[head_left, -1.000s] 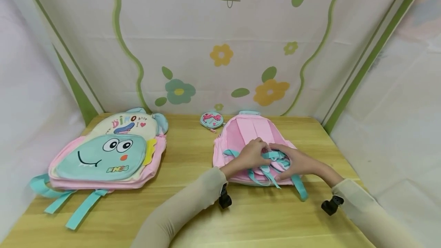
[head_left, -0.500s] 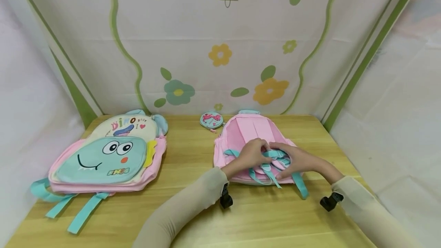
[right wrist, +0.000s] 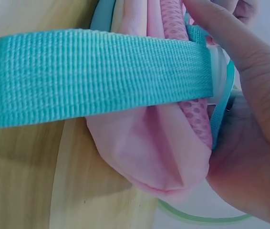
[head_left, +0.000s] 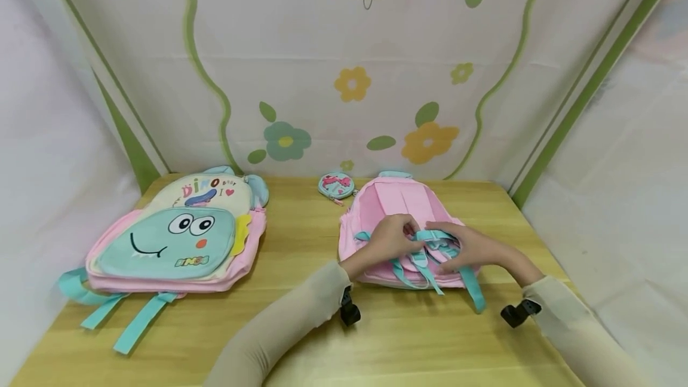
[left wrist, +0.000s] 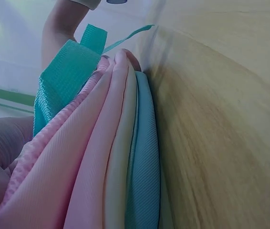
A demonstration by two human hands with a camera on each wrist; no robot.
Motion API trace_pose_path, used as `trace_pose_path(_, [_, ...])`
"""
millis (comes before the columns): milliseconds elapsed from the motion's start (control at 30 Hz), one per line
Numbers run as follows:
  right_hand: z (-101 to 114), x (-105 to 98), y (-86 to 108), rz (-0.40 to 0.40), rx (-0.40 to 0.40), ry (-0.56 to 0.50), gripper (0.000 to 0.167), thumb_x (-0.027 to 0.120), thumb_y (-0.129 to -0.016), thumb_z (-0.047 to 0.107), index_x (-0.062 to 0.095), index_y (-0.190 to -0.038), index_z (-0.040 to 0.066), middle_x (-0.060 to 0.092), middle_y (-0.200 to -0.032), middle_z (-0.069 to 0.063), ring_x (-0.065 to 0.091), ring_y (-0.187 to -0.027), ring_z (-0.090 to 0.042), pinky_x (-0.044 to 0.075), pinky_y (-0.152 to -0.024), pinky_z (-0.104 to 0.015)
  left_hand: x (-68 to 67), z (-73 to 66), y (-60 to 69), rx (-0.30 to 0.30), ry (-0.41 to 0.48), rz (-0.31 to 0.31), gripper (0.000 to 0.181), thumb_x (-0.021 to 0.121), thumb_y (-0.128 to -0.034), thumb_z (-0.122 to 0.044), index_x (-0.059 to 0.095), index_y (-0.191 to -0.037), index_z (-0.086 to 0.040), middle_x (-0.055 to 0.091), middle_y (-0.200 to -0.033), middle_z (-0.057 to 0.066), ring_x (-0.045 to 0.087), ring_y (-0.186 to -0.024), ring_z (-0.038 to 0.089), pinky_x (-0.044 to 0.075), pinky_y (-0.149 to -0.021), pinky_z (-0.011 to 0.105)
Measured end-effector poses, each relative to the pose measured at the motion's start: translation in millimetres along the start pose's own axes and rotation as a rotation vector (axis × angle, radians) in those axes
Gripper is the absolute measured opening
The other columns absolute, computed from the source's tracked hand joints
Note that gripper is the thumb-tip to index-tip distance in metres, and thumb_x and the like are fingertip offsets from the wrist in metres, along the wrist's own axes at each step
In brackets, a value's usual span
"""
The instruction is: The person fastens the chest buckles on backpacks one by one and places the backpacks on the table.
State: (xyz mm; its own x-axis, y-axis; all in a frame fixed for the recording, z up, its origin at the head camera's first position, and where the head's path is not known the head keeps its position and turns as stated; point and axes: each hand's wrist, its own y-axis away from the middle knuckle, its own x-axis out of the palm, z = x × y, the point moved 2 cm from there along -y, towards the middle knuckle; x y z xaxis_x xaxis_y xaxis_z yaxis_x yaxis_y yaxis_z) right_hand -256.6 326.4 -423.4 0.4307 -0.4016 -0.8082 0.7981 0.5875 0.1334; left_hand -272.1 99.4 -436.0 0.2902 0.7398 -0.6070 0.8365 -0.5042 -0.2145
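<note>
Beside the pink backpack [head_left: 399, 197], a round pouch [head_left: 335, 186], dinosaur backpack [head_left: 174, 237] farther left

Head view overlooks pink backpack [head_left: 411, 202], wrist views flanking.

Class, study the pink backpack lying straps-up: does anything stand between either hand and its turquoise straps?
Nothing visible does. The left hand and right hand are both at the turquoise straps of the pink backpack, with no other object between. The round pouch lies beside the backpack's far end, clear of both hands.
</note>
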Motion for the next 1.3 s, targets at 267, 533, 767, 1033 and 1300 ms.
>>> trace_pose_path(267, [-1,-2,-2.3,-0.008,-0.005,0.013,0.095,0.085,-0.082,0.040,0.038,-0.155,0.002,0.042,-0.157,-0.023,0.041,-0.141,-0.046,0.044,-0.106,-0.064,-8.9,0.8,2.5,0.018,0.052,0.003,0.016,0.083,-0.0859,-0.021,0.071,-0.093,-0.013,0.071,-0.090,-0.001,0.062,-0.083,0.006,0.049,-0.077,0.014])
trace_pose_path(533, [-1,1,-2.3,-0.034,-0.014,-0.002,0.094,0.085,-0.082,0.041,0.039,-0.155,0.003,0.043,-0.157,-0.021,0.042,-0.142,-0.045,0.043,-0.106,-0.064,-14.5,2.5,1.9,0.027,0.105,0.008,0.016,0.084,-0.0842,-0.017,0.072,-0.093,-0.012,0.072,-0.091,0.000,0.064,-0.083,0.006,0.051,-0.078,0.015])
trace_pose_path(767, [-4,3,-1.8,-0.042,-0.011,0.005,0.094,0.084,-0.084,0.041,0.038,-0.155,0.002,0.042,-0.157,-0.022,0.040,-0.143,-0.048,0.041,-0.108,-0.067,-15.9,6.1,1.9,0.062,0.160,0.010,0.017,0.084,-0.0828,-0.015,0.073,-0.094,-0.009,0.072,-0.090,0.004,0.066,-0.084,0.012,0.052,-0.078,0.016])
trace_pose_path(1033, [-3,2,-3.6,-0.032,0.003,-0.003,0.093,0.083,-0.083,0.043,0.039,-0.155,0.003,0.043,-0.157,-0.019,0.041,-0.143,-0.045,0.041,-0.109,-0.066,-18.0,13.6,4.6,0.080,0.167,0.057,0.015,0.083,-0.0833,-0.015,0.071,-0.092,-0.011,0.071,-0.091,0.003,0.063,-0.082,0.006,0.053,-0.078,0.017])
trace_pose_path(1300, [-1,-2,-3.6,-0.044,0.005,0.026,0.087,0.082,-0.086,0.041,0.042,-0.153,0.003,0.049,-0.153,-0.018,0.046,-0.138,-0.043,0.044,-0.106,-0.063,-22.3,16.4,3.9,0.091,0.179,0.063,0.015,0.083,-0.0818,-0.016,0.071,-0.090,-0.012,0.073,-0.093,0.009,0.066,-0.084,0.013,0.053,-0.077,0.018])
